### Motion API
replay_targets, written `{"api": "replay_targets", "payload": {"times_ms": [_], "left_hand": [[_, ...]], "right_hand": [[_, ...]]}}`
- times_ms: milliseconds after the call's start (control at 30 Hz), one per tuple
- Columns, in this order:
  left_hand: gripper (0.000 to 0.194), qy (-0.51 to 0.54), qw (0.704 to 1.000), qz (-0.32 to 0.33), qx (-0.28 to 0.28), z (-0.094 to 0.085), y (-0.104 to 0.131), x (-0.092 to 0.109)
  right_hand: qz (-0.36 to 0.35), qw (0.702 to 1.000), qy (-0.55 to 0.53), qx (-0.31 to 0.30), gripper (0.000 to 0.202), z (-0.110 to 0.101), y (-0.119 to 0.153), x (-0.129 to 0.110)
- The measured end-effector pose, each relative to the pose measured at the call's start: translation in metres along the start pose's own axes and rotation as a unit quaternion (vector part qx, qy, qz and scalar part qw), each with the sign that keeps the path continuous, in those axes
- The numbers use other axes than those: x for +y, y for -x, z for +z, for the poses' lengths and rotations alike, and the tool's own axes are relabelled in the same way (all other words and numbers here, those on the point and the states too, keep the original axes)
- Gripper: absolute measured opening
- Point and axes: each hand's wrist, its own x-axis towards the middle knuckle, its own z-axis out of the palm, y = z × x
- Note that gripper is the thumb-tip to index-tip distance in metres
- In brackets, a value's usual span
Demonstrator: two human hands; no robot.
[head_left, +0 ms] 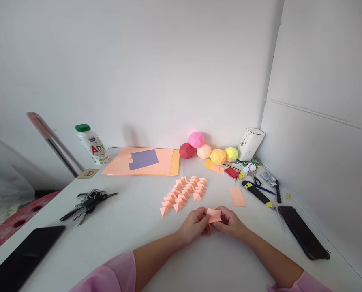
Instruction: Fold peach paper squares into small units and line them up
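A small peach paper piece is held between my two hands above the white table. My left hand pinches its left edge, and my right hand grips its right edge. Just beyond my hands stand several small folded peach paper pieces in slanting rows. A flat peach paper rectangle lies to the right of them. The fingertips under the held paper are partly hidden.
Faceted paper balls, a peach sheet stack and a white container line the wall. A bottle, keys and a dark tablet are left; a cutter and phone are right.
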Motion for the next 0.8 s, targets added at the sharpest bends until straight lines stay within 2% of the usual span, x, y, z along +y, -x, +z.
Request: {"api": "replay_targets", "payload": {"times_ms": [300,400,567,800], "left_hand": [[0.036,-0.038,0.999,0.017,-0.014,-0.0001,0.0035,-0.0005],[0.032,-0.055,0.998,0.018,-0.023,-0.0007,0.0026,-0.0042],[0.023,-0.087,0.996,0.009,-0.003,0.0020,0.0014,-0.0034],[0.011,-0.084,0.996,0.010,0.003,0.0039,0.0008,-0.0030]], "right_hand": [[0.011,1.000,0.000,0.003,0.028,-0.0016,-0.0008,-0.0056],[0.009,1.000,-0.011,0.004,0.029,-0.0022,-0.0016,-0.0045],[0.010,1.000,-0.021,-0.002,0.026,-0.0040,-0.0026,-0.0015],[-0.003,1.000,-0.005,-0.002,0.014,-0.0007,-0.0014,-0.0028]]}}
